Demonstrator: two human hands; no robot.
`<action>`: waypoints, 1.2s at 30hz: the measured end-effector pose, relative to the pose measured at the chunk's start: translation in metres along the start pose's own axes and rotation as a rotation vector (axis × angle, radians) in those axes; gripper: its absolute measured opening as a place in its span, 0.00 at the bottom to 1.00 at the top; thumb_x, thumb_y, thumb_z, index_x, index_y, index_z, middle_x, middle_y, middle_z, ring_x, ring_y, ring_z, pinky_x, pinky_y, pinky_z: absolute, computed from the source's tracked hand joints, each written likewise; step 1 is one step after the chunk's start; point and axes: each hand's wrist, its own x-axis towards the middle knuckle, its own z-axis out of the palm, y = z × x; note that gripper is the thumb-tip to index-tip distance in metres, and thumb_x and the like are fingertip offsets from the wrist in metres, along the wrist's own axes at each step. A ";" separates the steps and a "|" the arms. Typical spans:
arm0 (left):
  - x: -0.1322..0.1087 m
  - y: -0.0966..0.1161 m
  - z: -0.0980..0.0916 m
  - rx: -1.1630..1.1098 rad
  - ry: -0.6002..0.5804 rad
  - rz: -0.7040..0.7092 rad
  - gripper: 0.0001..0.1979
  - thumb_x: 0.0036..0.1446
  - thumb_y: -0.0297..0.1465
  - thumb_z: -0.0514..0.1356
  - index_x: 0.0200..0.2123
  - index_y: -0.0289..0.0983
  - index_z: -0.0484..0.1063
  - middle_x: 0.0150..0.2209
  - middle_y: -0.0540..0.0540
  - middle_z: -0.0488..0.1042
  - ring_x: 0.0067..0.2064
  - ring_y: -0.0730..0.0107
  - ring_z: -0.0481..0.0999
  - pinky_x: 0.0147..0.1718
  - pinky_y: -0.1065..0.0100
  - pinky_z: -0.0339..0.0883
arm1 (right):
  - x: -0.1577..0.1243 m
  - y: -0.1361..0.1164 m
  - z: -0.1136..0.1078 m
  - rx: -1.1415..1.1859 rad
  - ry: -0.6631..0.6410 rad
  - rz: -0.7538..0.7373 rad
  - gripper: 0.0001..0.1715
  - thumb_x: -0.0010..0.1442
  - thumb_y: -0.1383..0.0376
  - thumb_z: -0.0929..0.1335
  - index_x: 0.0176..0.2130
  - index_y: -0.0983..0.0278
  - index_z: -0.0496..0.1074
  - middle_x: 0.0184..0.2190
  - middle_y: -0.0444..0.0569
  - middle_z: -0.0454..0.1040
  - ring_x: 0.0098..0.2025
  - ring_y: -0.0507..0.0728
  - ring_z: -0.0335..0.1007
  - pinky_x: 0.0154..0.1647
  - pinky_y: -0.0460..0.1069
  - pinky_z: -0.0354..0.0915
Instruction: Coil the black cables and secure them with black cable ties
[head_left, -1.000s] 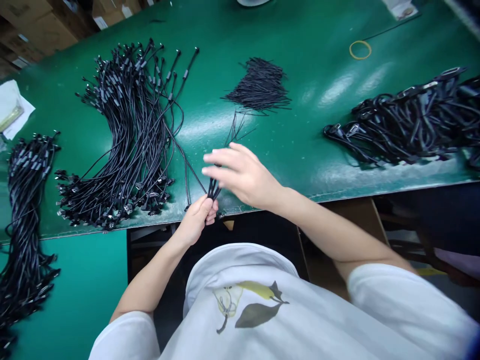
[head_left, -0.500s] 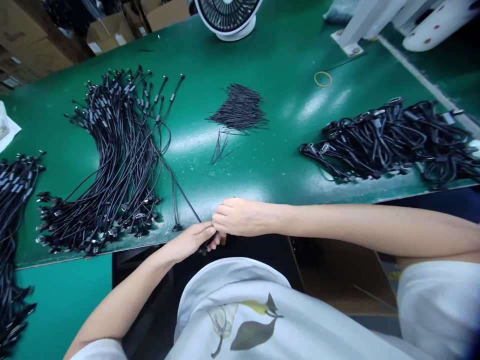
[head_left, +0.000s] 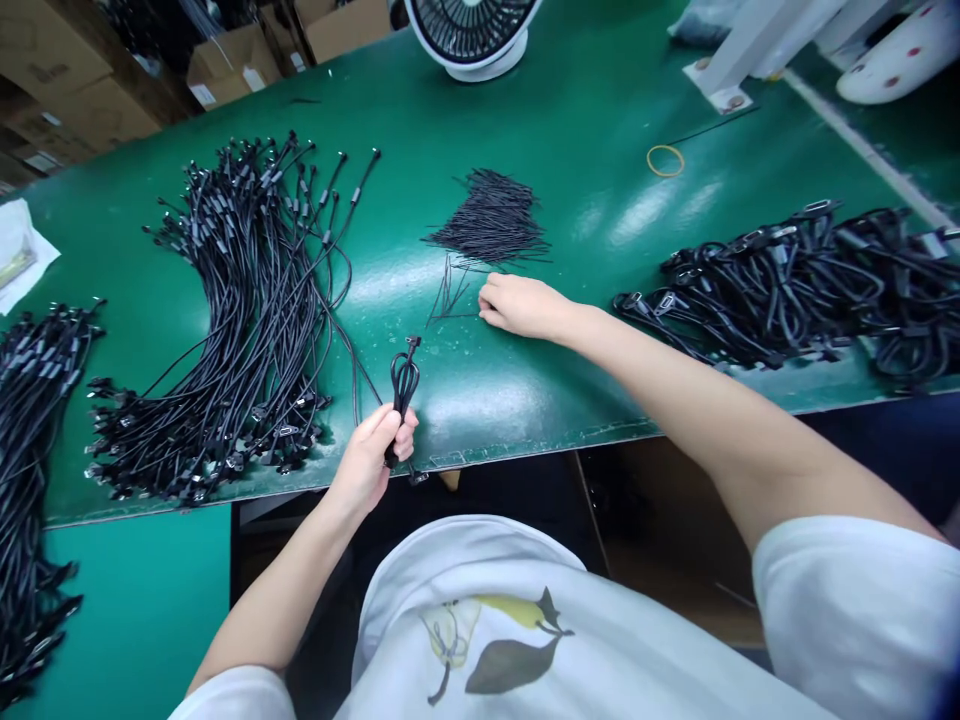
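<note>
My left hand [head_left: 369, 452] is closed around a black cable [head_left: 404, 382] folded into a small bundle. The loops and one plug stick up above the fist, and another plug hangs below it near the table edge. Further right, my right hand [head_left: 521, 305] is closed, its fingertips pinching the end of a thin black tie [head_left: 459, 317] on the green table. A few loose ties [head_left: 447, 288] lie just left of those fingertips. Behind them is a pile of black ties [head_left: 495, 215].
Many unfolded black cables [head_left: 247, 290] lie at the left, with another batch [head_left: 30, 400] at the far left. Folded cable bundles [head_left: 787, 280] are heaped at the right. A fan [head_left: 480, 40], a yellow rubber band [head_left: 665, 161] and a metal post [head_left: 724, 80] are farther back.
My right hand has left my left hand and moved up and right to the ties. My left hand has raised the cable, now folded in view above the fist.
</note>
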 end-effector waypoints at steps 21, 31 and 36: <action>-0.002 -0.019 -0.002 0.553 -0.009 0.140 0.11 0.56 0.33 0.58 0.23 0.35 0.67 0.21 0.53 0.63 0.26 0.75 0.60 0.28 0.70 0.55 | -0.077 -0.163 0.004 -0.483 0.183 -1.016 0.12 0.66 0.72 0.59 0.37 0.67 0.71 0.40 0.53 0.72 0.40 0.55 0.65 0.42 0.52 0.58; -0.014 -0.028 -0.014 0.336 -0.072 0.015 0.41 0.55 0.41 0.61 0.66 0.29 0.53 0.21 0.57 0.60 0.24 0.76 0.59 0.26 0.70 0.51 | -0.082 -0.176 0.011 -0.726 0.139 -1.094 0.19 0.59 0.76 0.57 0.31 0.66 0.74 0.27 0.53 0.67 0.30 0.59 0.60 0.32 0.54 0.54; -0.023 -0.026 -0.010 0.616 -0.001 0.180 0.21 0.59 0.31 0.54 0.56 0.36 0.70 0.24 0.52 0.66 0.30 0.68 0.65 0.35 0.65 0.60 | -0.089 -0.192 0.019 -0.844 0.055 -0.982 0.24 0.54 0.81 0.55 0.27 0.65 0.74 0.23 0.54 0.65 0.25 0.59 0.57 0.28 0.54 0.50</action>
